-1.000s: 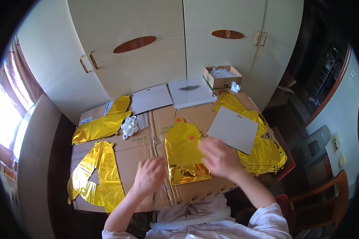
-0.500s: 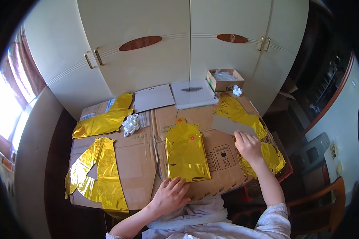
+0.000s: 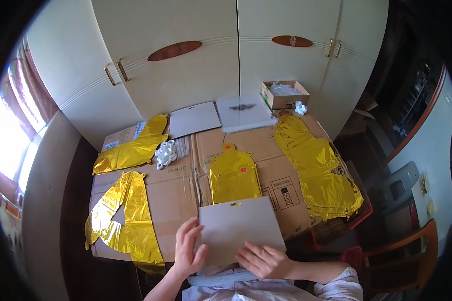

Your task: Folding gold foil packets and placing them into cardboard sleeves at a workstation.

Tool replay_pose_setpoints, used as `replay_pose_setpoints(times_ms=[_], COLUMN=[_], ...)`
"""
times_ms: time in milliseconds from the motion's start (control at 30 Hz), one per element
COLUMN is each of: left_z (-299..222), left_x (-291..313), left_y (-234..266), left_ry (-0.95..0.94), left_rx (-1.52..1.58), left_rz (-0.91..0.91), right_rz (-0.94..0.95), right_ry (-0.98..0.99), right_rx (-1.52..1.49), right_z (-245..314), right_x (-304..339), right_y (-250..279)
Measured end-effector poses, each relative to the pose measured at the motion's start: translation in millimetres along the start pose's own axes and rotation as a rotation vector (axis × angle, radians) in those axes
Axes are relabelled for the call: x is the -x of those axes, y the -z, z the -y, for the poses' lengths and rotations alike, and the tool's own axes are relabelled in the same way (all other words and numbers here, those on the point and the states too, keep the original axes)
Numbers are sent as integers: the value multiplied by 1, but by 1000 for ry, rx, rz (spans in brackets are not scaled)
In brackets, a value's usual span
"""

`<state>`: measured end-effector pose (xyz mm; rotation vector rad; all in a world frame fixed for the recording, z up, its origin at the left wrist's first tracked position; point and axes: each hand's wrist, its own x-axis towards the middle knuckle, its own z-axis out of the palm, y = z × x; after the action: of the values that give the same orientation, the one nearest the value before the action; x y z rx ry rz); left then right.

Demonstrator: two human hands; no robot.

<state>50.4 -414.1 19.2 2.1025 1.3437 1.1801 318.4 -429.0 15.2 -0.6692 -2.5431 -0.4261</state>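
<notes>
A flat grey card [image 3: 238, 226] with a small hanging slot at its top is right in front of me, over the table's near edge. My right hand [image 3: 266, 260] grips its lower right part, fingers across the face; the thumb is hidden. At the card's left edge my left hand [image 3: 190, 248] is open, thumb and fingers apart. Beyond the card lies a folded gold foil balloon [image 3: 233, 175] with two red dots, its near end covered by the card.
More gold foil balloons lie at the right [image 3: 319, 175], the near left [image 3: 135, 200] and the far left [image 3: 140, 145] of the cardboard-covered table. White ribbon coils [image 3: 166, 154], another grey card [image 3: 195, 120], a clear plastic sheet [image 3: 246, 114] and an open box [image 3: 285, 95] sit farther back.
The grey card has come from the right side to the middle front, carried by my right hand. My left hand has left the gold balloon and moved to the card's left edge.
</notes>
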Motion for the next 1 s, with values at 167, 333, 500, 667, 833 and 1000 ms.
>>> replay_pose_setpoints(times_ms=[167,333,500,667,833,1000], left_z=[9,14,23,25,27,25], left_x=[-13,-31,-47,-52,-58,-62], left_y=[-8,-31,-43,-50,-54,-58], left_ry=[-137,-302,-330,-300,-302,-321], left_rx=[-182,-379,-510,-575,-597,-617], left_rz=[285,451,508,488,446,444], right_rz=[49,70,77,-38,47,232], right_ry=[-92,-152,-183,-350,-721,-940], right_rx=[-42,-93,-272,-424,-573,-645], right_z=[-1,-9,-23,-93,-192,-227], right_x=[5,1,-5,-20,-55,-82], right_y=[-26,-40,-34,-47,-95,-127])
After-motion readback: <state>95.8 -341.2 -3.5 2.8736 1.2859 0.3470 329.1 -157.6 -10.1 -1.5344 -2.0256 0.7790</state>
